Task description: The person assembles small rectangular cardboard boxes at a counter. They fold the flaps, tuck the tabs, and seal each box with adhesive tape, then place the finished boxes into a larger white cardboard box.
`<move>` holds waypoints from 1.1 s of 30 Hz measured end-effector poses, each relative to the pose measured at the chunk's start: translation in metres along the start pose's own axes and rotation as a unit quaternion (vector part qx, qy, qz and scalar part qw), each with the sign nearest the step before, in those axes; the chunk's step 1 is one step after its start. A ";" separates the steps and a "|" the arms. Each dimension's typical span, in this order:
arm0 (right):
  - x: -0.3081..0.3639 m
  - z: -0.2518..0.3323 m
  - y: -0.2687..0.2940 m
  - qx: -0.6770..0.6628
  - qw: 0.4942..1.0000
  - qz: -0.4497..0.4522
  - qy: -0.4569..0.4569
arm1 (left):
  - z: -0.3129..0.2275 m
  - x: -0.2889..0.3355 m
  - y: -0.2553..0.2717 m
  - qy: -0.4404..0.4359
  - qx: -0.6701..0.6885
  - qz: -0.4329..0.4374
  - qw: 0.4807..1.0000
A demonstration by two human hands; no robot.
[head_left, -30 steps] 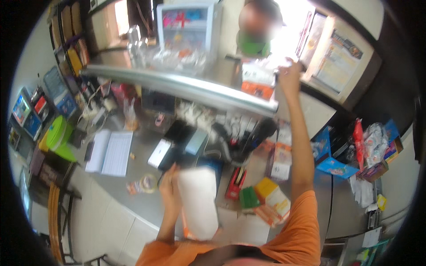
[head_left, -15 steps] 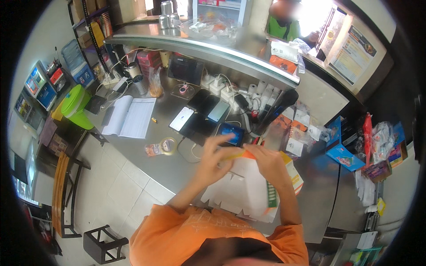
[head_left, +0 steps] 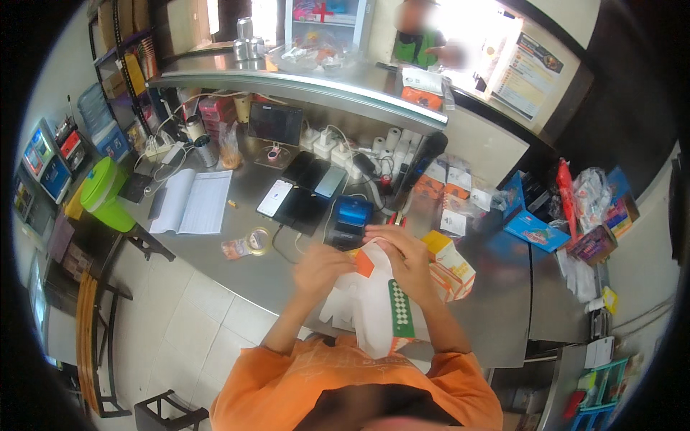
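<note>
As two bare hands work a white carton (head_left: pixel 377 305) above the counter's near edge, the step in hand appears to be folding its far end into shape. The right hand (head_left: pixel 407 256) is curled partly closed over that end, gripping the card; the left hand (head_left: pixel 323 271), blurred, has its fingers bent against the orange flap (head_left: pixel 365 263), though whether it pinches cannot be told. The carton lies between and below both hands, toward the wearer's body. The next move seems to call for a steady right hold while the left presses the flap.
</note>
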State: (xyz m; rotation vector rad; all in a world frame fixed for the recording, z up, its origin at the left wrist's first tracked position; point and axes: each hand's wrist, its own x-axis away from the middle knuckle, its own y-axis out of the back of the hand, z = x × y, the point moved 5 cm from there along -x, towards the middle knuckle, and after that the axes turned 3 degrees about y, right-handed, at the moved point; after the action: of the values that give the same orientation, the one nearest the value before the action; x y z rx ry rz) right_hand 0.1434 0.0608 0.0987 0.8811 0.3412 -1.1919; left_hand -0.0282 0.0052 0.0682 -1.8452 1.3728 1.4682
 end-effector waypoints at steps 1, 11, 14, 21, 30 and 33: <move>0.001 0.001 0.001 -0.019 1.000 -0.010 -0.014 | -0.004 0.000 0.000 -0.021 -0.019 -0.005 1.000; 0.023 -0.004 -0.019 -0.246 0.961 0.002 -0.129 | -0.018 -0.007 -0.001 -0.088 -0.089 -0.017 0.992; 0.026 -0.007 -0.022 -0.239 0.963 -0.009 -0.124 | -0.016 -0.010 0.000 -0.082 -0.084 -0.032 0.993; 0.033 0.021 -0.023 0.042 0.993 0.026 0.111 | -0.005 -0.006 0.000 -0.033 -0.055 -0.052 0.997; 0.019 -0.047 0.023 0.113 0.977 -0.065 -0.169 | 0.000 -0.014 -0.004 0.014 -0.046 0.177 0.983; 0.032 -0.075 0.028 0.089 0.958 -0.077 -0.260 | 0.009 -0.007 -0.003 0.044 -0.019 0.260 0.964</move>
State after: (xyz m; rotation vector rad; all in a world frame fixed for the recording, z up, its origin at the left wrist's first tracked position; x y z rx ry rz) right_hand 0.1958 0.0987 0.0418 0.6684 -0.1314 -1.5651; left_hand -0.0302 0.0168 0.0702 -1.6595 1.9968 1.6720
